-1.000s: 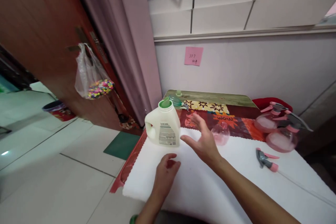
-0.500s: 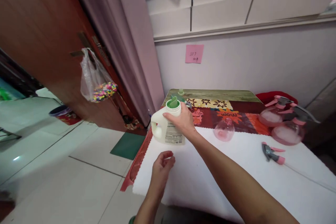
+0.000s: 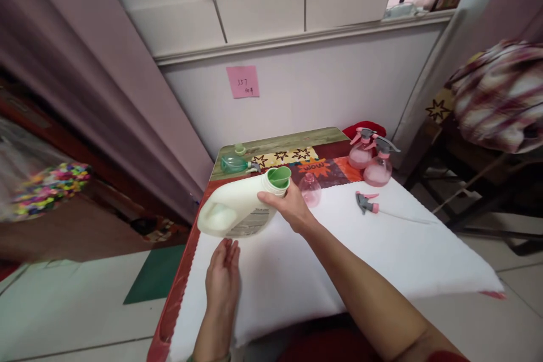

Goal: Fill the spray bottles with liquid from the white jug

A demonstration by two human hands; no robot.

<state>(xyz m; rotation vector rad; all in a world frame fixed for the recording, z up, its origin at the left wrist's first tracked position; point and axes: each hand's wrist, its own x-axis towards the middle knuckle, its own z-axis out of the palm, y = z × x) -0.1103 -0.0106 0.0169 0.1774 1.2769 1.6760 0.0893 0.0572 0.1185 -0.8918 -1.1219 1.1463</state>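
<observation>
Room over cloth [image 3: 280, 280], bottle [image 3: 312, 192] near jug [image 3: 241, 203]

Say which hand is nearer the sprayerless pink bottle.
Right. The right hand grips the white jug by its neck, close to the bottle; the left hand is farther, near the jug's base.

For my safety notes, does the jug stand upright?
No, the jug is tilted toward the picture's right, held by the right hand.

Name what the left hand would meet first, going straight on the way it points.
Probably the white plastic jug, at its lower end; whether the left hand already touches it is unclear.
</observation>
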